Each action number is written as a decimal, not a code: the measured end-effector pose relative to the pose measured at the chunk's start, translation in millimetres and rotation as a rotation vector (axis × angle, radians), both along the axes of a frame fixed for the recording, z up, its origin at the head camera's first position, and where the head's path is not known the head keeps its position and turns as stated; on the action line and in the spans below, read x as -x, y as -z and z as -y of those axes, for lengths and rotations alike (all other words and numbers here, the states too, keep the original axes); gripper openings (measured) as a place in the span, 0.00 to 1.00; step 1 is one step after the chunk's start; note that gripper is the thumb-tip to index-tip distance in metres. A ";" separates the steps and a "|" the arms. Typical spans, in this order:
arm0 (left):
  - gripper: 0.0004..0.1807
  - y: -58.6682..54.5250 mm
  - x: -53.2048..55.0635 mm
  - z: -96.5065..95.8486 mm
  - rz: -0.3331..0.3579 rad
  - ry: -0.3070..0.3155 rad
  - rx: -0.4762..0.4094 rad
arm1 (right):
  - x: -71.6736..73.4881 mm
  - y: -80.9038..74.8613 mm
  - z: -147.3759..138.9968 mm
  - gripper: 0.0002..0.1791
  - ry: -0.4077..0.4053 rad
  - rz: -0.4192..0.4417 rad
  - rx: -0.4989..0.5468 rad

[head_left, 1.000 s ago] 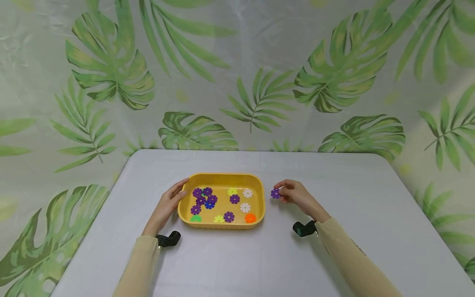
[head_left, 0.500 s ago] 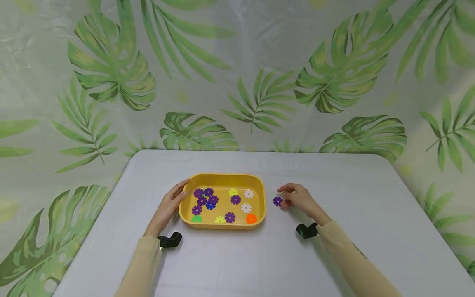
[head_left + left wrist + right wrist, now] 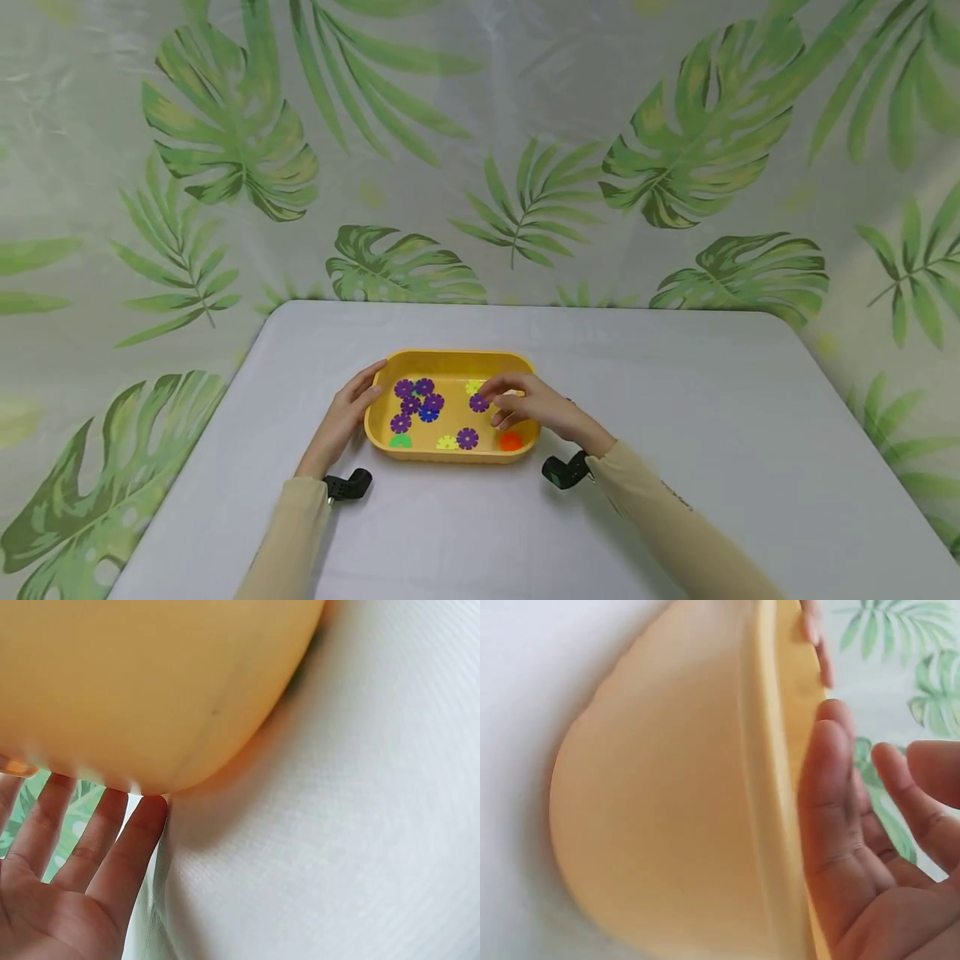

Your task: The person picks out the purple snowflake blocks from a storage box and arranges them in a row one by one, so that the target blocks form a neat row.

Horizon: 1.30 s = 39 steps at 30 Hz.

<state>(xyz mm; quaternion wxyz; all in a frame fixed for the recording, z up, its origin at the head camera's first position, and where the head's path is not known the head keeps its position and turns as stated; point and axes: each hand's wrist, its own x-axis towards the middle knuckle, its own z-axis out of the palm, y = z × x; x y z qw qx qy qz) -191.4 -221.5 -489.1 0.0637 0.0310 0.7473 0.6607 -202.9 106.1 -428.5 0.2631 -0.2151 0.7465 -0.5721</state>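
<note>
A yellow plastic tray on the white table holds several flower-shaped discs in purple, blue, green, yellow and orange. My left hand rests against the tray's left end, thumb at the rim. In the left wrist view its fingers are fairly straight, with their tips at the outer wall. My right hand reaches over the tray's right side, fingers apart and loosely bent, holding nothing. It hovers close to a purple disc and hides the white discs. The orange disc shows below it.
Beyond the tray the white table runs to a back edge, where a leaf-printed curtain hangs. A black camera mount sits on the right wrist, another camera mount on the left.
My right hand has let go of a purple disc on the table right of the tray and moved left over the tray. My left hand has stayed at the tray's left end.
</note>
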 end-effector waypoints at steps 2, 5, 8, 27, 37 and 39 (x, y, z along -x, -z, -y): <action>0.27 -0.2 -0.1 -0.5 -0.004 -0.003 0.001 | -0.2 4.2 11.4 0.18 -0.042 0.007 -0.026; 0.26 -0.3 -0.5 -1.1 -0.011 -0.004 0.005 | -1.8 10.5 26.4 0.17 -0.074 0.033 -0.086; 0.26 -0.1 -1.0 -1.1 -0.017 -0.007 0.009 | -3.7 16.1 37.7 0.16 -0.074 0.059 -0.151; 0.26 -0.6 -1.6 -2.9 -0.041 -0.009 0.027 | -5.6 22.9 48.3 0.10 0.040 -0.058 -0.268; 0.28 1.3 -4.1 -2.6 -0.045 0.018 0.028 | 5.2 -4.7 0.6 0.12 0.075 0.017 -0.063; 0.28 1.8 -4.2 -2.5 -0.055 0.014 0.028 | 7.1 -8.2 -15.3 0.14 0.109 -0.001 -0.048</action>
